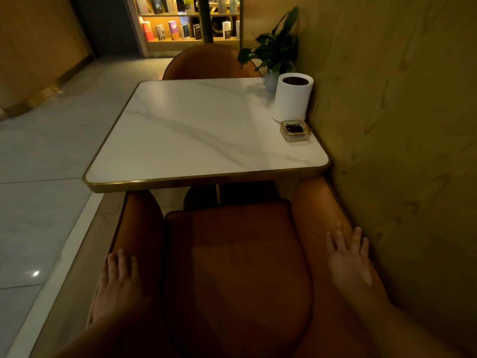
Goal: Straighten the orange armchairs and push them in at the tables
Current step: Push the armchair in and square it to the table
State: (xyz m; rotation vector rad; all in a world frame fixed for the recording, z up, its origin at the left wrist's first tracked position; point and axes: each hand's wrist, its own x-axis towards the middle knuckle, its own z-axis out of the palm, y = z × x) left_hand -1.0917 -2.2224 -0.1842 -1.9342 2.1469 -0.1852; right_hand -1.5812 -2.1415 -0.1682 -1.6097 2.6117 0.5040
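Observation:
An orange armchair (pixel 240 259) stands right below me, its front edge tucked just under the near side of a white marble table (pixel 206 130) with a gold rim. My left hand (pixel 120 285) lies flat on the chair's left armrest, fingers apart. My right hand (pixel 348 257) rests flat on the right armrest, fingers spread, close to the wall. Neither hand grips anything. A second orange armchair (pixel 209 62) sits at the table's far side, its back showing above the tabletop.
On the table's right edge stand a white cylinder container (pixel 293 99), a glass ashtray (pixel 294 130) and a potted plant (pixel 273 52). A padded yellow wall (pixel 400 112) runs along the right. Pale tiled floor (pixel 44 177) lies left; a bookshelf (pixel 185 19) stands behind.

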